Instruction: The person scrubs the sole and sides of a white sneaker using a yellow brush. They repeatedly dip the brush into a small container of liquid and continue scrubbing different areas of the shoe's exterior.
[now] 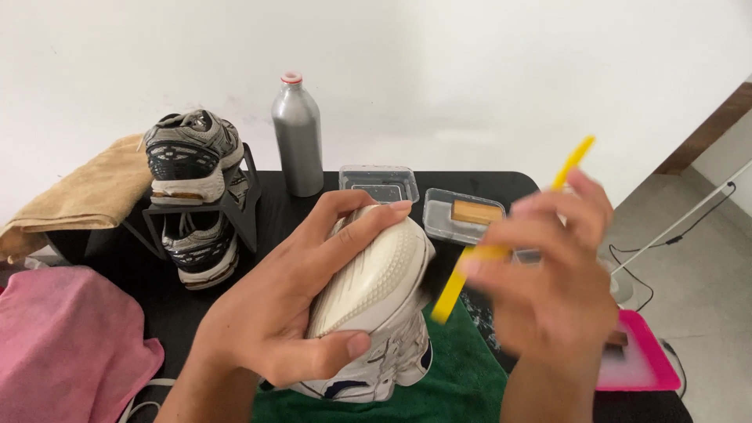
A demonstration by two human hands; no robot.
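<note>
- The left hand wraps around a white sneaker, sole turned up, fingers over the toe end and thumb pressed against the side; its grip is closed firmly on the shoe.
- The right hand, blurred by motion, has its grip pinched on a yellow-handled brush, whose dark bristle end meets the edge of the sneaker's sole.
- The sneaker is held above a green towel spread on the black tabletop.
- The sole looks pale and fairly clean where it shows; how much scrubbing is left cannot be told, since the far side is hidden by the hand.
- A pink cloth lies at the left, and a pink tray at the right edge.
- Further back, two clear plastic containers sit side by side, one holding a tan block.
- A black rack holds a pair of grey sneakers, one above the other; judging by their dingy soles, they appear not yet cleaned.
- A silver bottle stands near the wall, and a tan towel lies at the far left.
</note>
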